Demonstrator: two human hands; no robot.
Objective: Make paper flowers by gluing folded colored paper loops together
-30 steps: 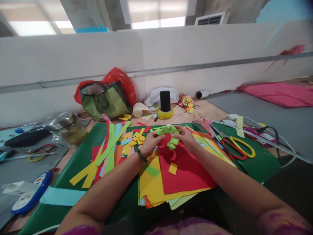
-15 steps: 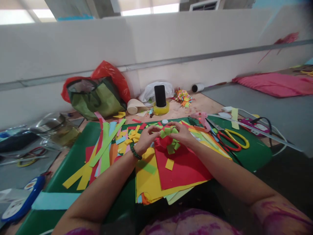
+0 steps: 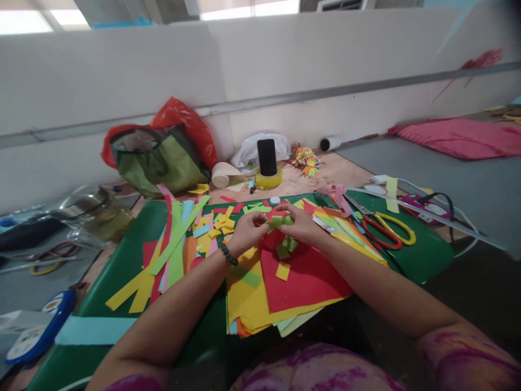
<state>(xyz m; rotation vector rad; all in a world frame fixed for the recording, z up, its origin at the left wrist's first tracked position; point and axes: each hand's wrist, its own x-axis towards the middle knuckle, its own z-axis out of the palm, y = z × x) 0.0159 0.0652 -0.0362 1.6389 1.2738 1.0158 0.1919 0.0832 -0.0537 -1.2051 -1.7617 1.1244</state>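
Between my two hands is a red paper craft piece [image 3: 274,238] with curled light-green paper pieces [image 3: 280,221] around its edge. My left hand [image 3: 249,233], with a dark beaded bracelet at the wrist, pinches the piece's left side. On the other side, the fingers of my right hand [image 3: 302,224] close on the green paper; the fingertips are partly hidden. Below them lies a red sheet [image 3: 305,288] on yellow sheets [image 3: 244,304], with a small yellow paper square [image 3: 283,271] on top.
Coloured strips [image 3: 176,244] and small yellow cuttings [image 3: 223,221] lie left on the green mat [image 3: 106,271]. To the right are a pink glue gun [image 3: 337,196] and scissors [image 3: 391,231]. Behind stand a phone [image 3: 267,157] on a tape roll [image 3: 269,178] and a green bag [image 3: 163,165].
My left hand has turned slightly and its fingers have drawn in closer on the craft piece. My right hand stays nearly in place. The view has shifted a little.
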